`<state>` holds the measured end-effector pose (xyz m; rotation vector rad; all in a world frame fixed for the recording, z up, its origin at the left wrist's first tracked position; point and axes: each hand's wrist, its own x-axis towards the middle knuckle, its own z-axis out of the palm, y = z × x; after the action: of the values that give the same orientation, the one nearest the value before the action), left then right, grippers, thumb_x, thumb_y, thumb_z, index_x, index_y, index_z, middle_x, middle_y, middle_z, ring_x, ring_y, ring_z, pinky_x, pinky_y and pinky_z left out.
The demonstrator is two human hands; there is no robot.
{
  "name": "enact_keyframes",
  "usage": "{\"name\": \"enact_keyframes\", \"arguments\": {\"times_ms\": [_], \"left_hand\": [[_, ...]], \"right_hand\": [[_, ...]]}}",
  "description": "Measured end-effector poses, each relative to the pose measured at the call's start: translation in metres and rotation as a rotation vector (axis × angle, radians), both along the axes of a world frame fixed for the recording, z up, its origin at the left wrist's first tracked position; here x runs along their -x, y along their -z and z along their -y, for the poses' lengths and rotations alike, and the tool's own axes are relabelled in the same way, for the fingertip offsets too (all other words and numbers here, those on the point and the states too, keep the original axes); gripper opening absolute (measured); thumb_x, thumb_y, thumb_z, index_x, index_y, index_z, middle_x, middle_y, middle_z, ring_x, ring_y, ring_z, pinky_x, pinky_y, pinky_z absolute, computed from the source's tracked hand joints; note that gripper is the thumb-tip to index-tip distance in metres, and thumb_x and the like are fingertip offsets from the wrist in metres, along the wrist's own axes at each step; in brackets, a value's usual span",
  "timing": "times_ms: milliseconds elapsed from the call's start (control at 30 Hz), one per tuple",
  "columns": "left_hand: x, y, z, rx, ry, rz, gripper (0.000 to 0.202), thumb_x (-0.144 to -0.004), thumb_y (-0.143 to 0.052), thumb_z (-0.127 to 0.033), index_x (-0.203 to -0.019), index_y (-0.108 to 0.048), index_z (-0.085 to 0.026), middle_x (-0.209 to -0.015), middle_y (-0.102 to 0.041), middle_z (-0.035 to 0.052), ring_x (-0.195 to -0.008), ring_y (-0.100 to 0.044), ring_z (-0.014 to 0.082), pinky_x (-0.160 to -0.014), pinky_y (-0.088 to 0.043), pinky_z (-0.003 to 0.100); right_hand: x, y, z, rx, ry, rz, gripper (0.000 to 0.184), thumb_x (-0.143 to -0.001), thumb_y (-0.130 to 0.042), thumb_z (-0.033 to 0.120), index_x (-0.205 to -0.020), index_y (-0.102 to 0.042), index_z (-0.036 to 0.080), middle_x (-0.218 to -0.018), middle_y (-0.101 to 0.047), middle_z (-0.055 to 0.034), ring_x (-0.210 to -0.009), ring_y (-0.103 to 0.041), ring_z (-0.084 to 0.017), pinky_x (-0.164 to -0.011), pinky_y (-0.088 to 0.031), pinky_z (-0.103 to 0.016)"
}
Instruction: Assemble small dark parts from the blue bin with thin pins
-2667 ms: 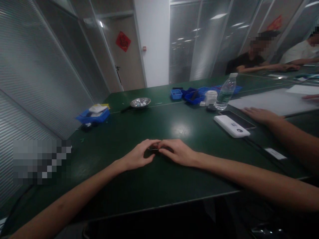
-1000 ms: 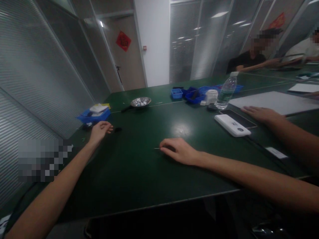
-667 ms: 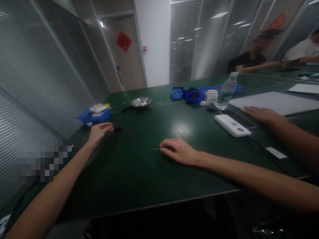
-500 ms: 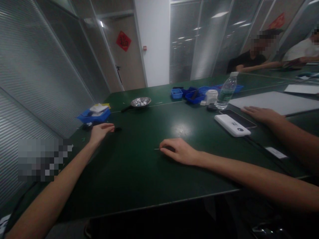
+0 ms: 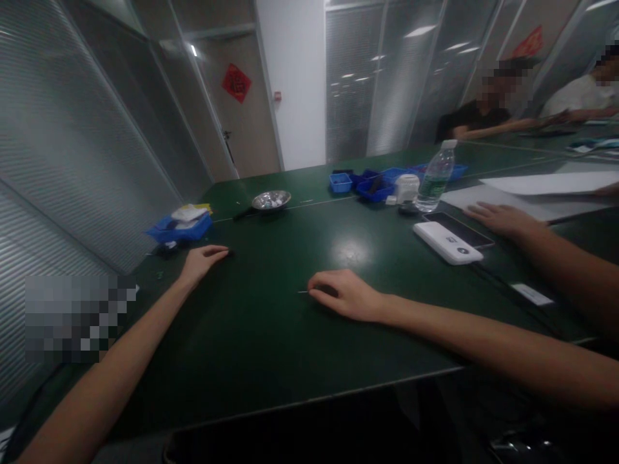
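Note:
My left hand [image 5: 200, 264] is over the left part of the green table [image 5: 271, 348], thumb and fingers pinched on a small black piece [image 5: 231, 253]. Most of that piece is hidden by the fingertips, so its kind is unclear. Resting on the tabletop nearer the middle, my right hand [image 5: 345, 295] is curled, its thumb and forefinger closed on a thin pale pin-like stick [image 5: 302, 292]. Only the stick's left end shows. Beyond my left hand are a blue tray [image 5: 181, 229] with white and yellow items and a metal pan [image 5: 271, 201] holding small pieces.
To the right stand a water bottle [image 5: 436, 177], a white jar [image 5: 407, 189] and blue bins [image 5: 341, 183]. A white power bank [image 5: 447, 243] lies beside a phone [image 5: 459, 229]. Another person's hand [image 5: 507, 221] rests on white sheets [image 5: 546, 185]. Two people sit farther back.
My left hand has shifted a little to the right, with the black piece now mostly covered by its fingertips. My right hand stays in place. At right, a white sheet has been lifted.

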<state>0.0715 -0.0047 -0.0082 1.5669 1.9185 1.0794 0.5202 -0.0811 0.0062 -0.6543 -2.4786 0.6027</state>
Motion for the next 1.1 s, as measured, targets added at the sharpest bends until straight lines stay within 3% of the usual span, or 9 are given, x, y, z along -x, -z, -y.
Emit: {"name": "enact_keyframes", "arguments": {"times_ms": [167, 267, 367, 533, 733, 933, 1100], "left_hand": [[0.000, -0.006, -0.006, 0.067, -0.057, 0.005, 0.049, -0.062, -0.090, -0.050, -0.101, -0.084, -0.020, -0.110, -0.080, 0.0108, -0.109, -0.070, 0.0320, -0.096, -0.051, 0.039], [0.001, -0.006, -0.009, 0.075, -0.036, -0.053, 0.041, -0.069, -0.086, -0.045, -0.102, -0.084, -0.019, -0.109, -0.080, 0.0098, -0.106, -0.071, 0.0303, -0.093, -0.052, 0.037], [0.004, -0.002, -0.007, -0.004, -0.018, -0.283, 0.033, -0.081, -0.076, -0.041, -0.103, -0.083, -0.018, -0.103, -0.080, 0.0093, -0.097, -0.072, 0.0286, -0.090, -0.053, 0.036], [0.003, 0.003, 0.006, -0.258, 0.096, -0.785, 0.034, -0.098, -0.052, -0.035, -0.105, -0.078, -0.015, -0.113, -0.072, 0.0148, -0.107, -0.065, 0.0304, -0.094, -0.051, 0.040], [-0.009, -0.002, 0.013, -0.162, 0.172, -1.149, 0.038, -0.099, -0.040, -0.024, -0.115, -0.072, -0.010, -0.112, -0.065, 0.0207, -0.099, -0.064, 0.0326, -0.085, -0.053, 0.042], [-0.016, -0.009, 0.019, -0.108, 0.155, -1.169, 0.043, -0.096, -0.042, -0.022, -0.127, -0.068, -0.008, -0.119, -0.066, 0.0230, -0.100, -0.066, 0.0340, -0.090, -0.053, 0.045], [-0.020, -0.009, 0.020, -0.142, 0.134, -1.098, 0.040, -0.098, -0.042, -0.028, -0.117, -0.071, -0.008, -0.113, -0.069, 0.0218, -0.101, -0.067, 0.0342, -0.091, -0.053, 0.044]], "right_hand": [[0.000, 0.000, 0.000, -0.007, 0.002, -0.012, 0.023, -0.106, -0.055, 0.035, -0.114, -0.068, 0.018, -0.100, -0.072, -0.0045, -0.083, -0.066, -0.015, -0.076, -0.050, -0.029], [0.000, -0.001, 0.001, -0.007, 0.009, -0.008, 0.023, -0.106, -0.054, 0.035, -0.114, -0.068, 0.018, -0.099, -0.072, -0.0042, -0.081, -0.065, -0.015, -0.075, -0.050, -0.029], [0.000, -0.001, 0.001, -0.007, 0.013, -0.003, 0.022, -0.105, -0.055, 0.034, -0.114, -0.068, 0.018, -0.100, -0.072, -0.0043, -0.082, -0.066, -0.015, -0.075, -0.049, -0.028], [-0.001, 0.000, 0.000, -0.009, 0.000, -0.010, 0.022, -0.105, -0.056, 0.035, -0.115, -0.068, 0.018, -0.100, -0.072, -0.0042, -0.082, -0.066, -0.015, -0.075, -0.050, -0.028], [0.000, 0.000, 0.001, -0.013, 0.005, -0.003, 0.023, -0.106, -0.054, 0.036, -0.114, -0.067, 0.019, -0.099, -0.072, -0.0039, -0.081, -0.066, -0.014, -0.075, -0.049, -0.028], [0.000, 0.001, 0.000, -0.009, 0.001, -0.003, 0.022, -0.105, -0.055, 0.035, -0.114, -0.068, 0.018, -0.099, -0.072, -0.0051, -0.083, -0.066, -0.016, -0.076, -0.049, -0.029], [0.000, 0.002, -0.001, -0.011, 0.001, -0.003, 0.023, -0.105, -0.056, 0.035, -0.113, -0.068, 0.018, -0.100, -0.072, -0.0052, -0.082, -0.066, -0.016, -0.075, -0.049, -0.029]]}}
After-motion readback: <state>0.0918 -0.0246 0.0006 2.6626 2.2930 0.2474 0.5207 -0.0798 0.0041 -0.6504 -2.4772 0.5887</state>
